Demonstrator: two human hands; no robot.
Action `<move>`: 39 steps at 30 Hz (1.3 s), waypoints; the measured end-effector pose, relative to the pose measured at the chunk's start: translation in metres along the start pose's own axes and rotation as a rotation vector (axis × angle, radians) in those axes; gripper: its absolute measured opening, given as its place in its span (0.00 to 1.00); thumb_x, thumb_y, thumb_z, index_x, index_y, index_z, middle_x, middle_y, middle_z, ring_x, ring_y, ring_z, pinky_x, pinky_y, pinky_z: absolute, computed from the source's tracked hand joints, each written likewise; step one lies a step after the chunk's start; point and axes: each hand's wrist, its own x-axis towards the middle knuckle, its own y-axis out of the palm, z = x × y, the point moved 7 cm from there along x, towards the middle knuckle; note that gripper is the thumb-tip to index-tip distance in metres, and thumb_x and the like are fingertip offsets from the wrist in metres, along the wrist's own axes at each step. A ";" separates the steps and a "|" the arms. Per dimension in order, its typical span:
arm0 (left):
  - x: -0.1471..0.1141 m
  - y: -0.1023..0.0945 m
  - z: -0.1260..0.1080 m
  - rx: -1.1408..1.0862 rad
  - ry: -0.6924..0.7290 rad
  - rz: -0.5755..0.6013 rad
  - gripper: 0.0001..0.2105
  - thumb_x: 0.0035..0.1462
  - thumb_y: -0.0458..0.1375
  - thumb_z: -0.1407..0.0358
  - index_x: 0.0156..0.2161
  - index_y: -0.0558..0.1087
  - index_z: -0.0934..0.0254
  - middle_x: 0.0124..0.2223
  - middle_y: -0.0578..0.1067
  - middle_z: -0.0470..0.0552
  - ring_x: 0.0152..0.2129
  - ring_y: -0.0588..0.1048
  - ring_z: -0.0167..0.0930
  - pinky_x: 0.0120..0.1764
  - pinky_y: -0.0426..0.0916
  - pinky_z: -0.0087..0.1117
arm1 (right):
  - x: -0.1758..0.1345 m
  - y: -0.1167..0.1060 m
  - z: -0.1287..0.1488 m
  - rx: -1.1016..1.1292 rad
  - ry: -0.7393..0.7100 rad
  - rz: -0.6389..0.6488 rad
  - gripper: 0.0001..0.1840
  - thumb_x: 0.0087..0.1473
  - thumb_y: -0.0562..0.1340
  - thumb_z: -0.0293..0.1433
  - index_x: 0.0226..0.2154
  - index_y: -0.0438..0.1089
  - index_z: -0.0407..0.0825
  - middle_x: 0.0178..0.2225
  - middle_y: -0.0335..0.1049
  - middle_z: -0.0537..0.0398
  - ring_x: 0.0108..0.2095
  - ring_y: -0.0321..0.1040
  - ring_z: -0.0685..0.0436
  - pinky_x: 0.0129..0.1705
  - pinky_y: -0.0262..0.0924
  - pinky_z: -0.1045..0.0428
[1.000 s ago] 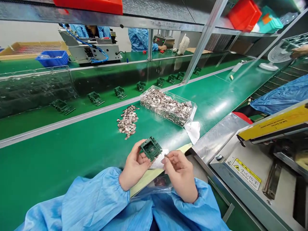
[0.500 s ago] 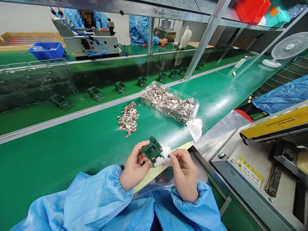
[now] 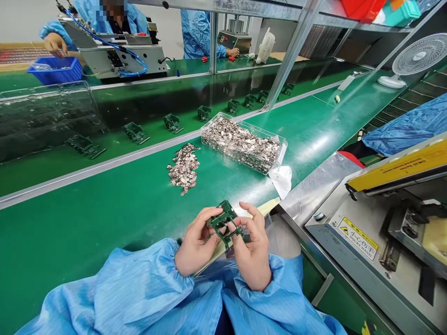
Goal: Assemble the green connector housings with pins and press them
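A green circuit board (image 3: 225,220) with openings in it is held up in front of me, slightly tilted. My left hand (image 3: 198,243) is closed on its left side, thumb below and fingers above. At the board's right edge is my right hand (image 3: 252,246), thumb and a finger bent in at its opening, index finger raised. Whether a small piece sits between those fingertips is hidden. Behind the hands, a pale ribbed sheet (image 3: 242,212) shows in part. Beyond lies a loose pile of small metal pieces (image 3: 184,168), beside a clear box (image 3: 240,160) full of similar pieces.
Several green boards (image 3: 135,133) stand in a row on the far green strip beyond a metal rail (image 3: 139,163). On the right is a machine (image 3: 359,237) with a warning label. A white fan (image 3: 419,56) stands farther back. Co-workers in blue sleeves are across the bench.
My right hand has moved left from beside the board onto it. The dark small piece seen at its fingertips no longer shows. Across the bench, a co-worker's hand has appeared over the blue bin.
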 end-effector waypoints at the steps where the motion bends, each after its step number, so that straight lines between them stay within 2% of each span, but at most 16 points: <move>1: 0.001 0.000 -0.001 0.014 0.004 0.004 0.18 0.59 0.58 0.69 0.54 0.69 0.53 0.50 0.71 0.53 0.41 0.75 0.31 0.40 0.73 0.27 | 0.000 0.000 0.000 -0.004 -0.001 0.010 0.04 0.56 0.59 0.28 0.34 0.68 0.52 0.54 0.62 0.48 0.57 0.58 0.36 0.57 0.53 0.39; 6: 0.004 -0.001 -0.005 0.113 0.028 -0.001 0.16 0.59 0.57 0.70 0.51 0.71 0.56 0.47 0.76 0.53 0.40 0.76 0.31 0.38 0.74 0.27 | -0.001 0.001 -0.002 -0.003 0.046 0.012 0.03 0.57 0.58 0.28 0.34 0.68 0.52 0.53 0.62 0.47 0.55 0.59 0.36 0.55 0.56 0.40; 11: 0.004 -0.002 -0.005 0.188 -0.014 -0.026 0.15 0.56 0.59 0.70 0.50 0.72 0.58 0.45 0.78 0.52 0.31 0.77 0.28 0.31 0.72 0.24 | -0.001 0.006 -0.008 0.113 0.074 0.042 0.05 0.59 0.58 0.28 0.32 0.68 0.51 0.38 0.68 0.52 0.40 0.67 0.42 0.42 0.64 0.49; 13: 0.003 -0.002 -0.005 0.209 -0.036 -0.039 0.15 0.56 0.59 0.71 0.49 0.72 0.59 0.43 0.78 0.51 0.29 0.77 0.27 0.30 0.71 0.23 | -0.001 0.009 -0.013 0.191 0.116 0.064 0.05 0.59 0.59 0.29 0.32 0.69 0.51 0.37 0.69 0.53 0.38 0.68 0.44 0.38 0.64 0.51; 16: 0.004 -0.002 -0.006 0.225 -0.048 -0.044 0.15 0.55 0.59 0.72 0.49 0.72 0.60 0.41 0.79 0.51 0.29 0.77 0.26 0.30 0.71 0.23 | -0.002 0.012 -0.022 0.309 0.206 0.057 0.04 0.57 0.62 0.32 0.31 0.70 0.49 0.36 0.70 0.52 0.37 0.69 0.44 0.36 0.65 0.52; 21: 0.006 -0.001 -0.012 0.230 -0.026 -0.043 0.18 0.52 0.58 0.76 0.48 0.71 0.62 0.39 0.78 0.48 0.27 0.76 0.24 0.29 0.70 0.20 | -0.002 0.017 -0.031 0.492 0.378 0.034 0.11 0.51 0.67 0.38 0.28 0.71 0.48 0.29 0.71 0.53 0.30 0.69 0.45 0.33 0.67 0.51; 26: 0.005 0.001 -0.011 0.207 -0.064 -0.017 0.19 0.51 0.57 0.77 0.48 0.71 0.62 0.38 0.78 0.47 0.27 0.75 0.24 0.29 0.70 0.20 | -0.005 0.017 -0.031 0.546 0.433 0.010 0.12 0.45 0.70 0.38 0.24 0.71 0.48 0.26 0.70 0.55 0.27 0.68 0.47 0.30 0.66 0.53; 30: 0.000 0.007 -0.008 0.173 -0.070 0.033 0.19 0.52 0.57 0.77 0.49 0.71 0.62 0.39 0.78 0.48 0.29 0.76 0.25 0.31 0.71 0.21 | -0.012 0.017 -0.035 0.591 0.470 0.026 0.12 0.45 0.70 0.37 0.24 0.69 0.48 0.24 0.69 0.57 0.25 0.66 0.48 0.27 0.64 0.54; 33: -0.001 0.012 -0.007 0.153 -0.103 0.084 0.17 0.53 0.58 0.75 0.49 0.70 0.61 0.39 0.77 0.48 0.29 0.75 0.25 0.30 0.71 0.22 | -0.016 0.005 -0.044 0.598 0.454 0.042 0.14 0.48 0.68 0.41 0.28 0.69 0.49 0.25 0.69 0.57 0.26 0.66 0.48 0.28 0.64 0.54; 36: 0.006 0.011 -0.008 0.117 -0.162 0.053 0.14 0.55 0.60 0.70 0.48 0.71 0.61 0.40 0.75 0.49 0.29 0.74 0.26 0.31 0.73 0.24 | -0.023 -0.025 -0.068 0.476 0.447 -0.035 0.18 0.53 0.64 0.47 0.34 0.70 0.49 0.28 0.70 0.56 0.27 0.67 0.48 0.31 0.64 0.53; 37: 0.010 0.011 -0.009 0.103 -0.174 0.029 0.14 0.55 0.60 0.68 0.47 0.71 0.62 0.40 0.75 0.50 0.29 0.74 0.27 0.31 0.74 0.26 | -0.026 -0.034 -0.078 0.417 0.460 -0.048 0.21 0.54 0.62 0.50 0.34 0.70 0.49 0.27 0.70 0.56 0.27 0.67 0.48 0.31 0.63 0.53; 39: 0.020 0.014 -0.009 0.085 -0.175 0.001 0.14 0.54 0.62 0.65 0.46 0.71 0.62 0.40 0.75 0.50 0.32 0.74 0.28 0.35 0.75 0.28 | -0.034 -0.039 -0.099 0.353 0.521 0.006 0.27 0.53 0.60 0.55 0.29 0.72 0.47 0.23 0.68 0.56 0.24 0.64 0.49 0.28 0.60 0.53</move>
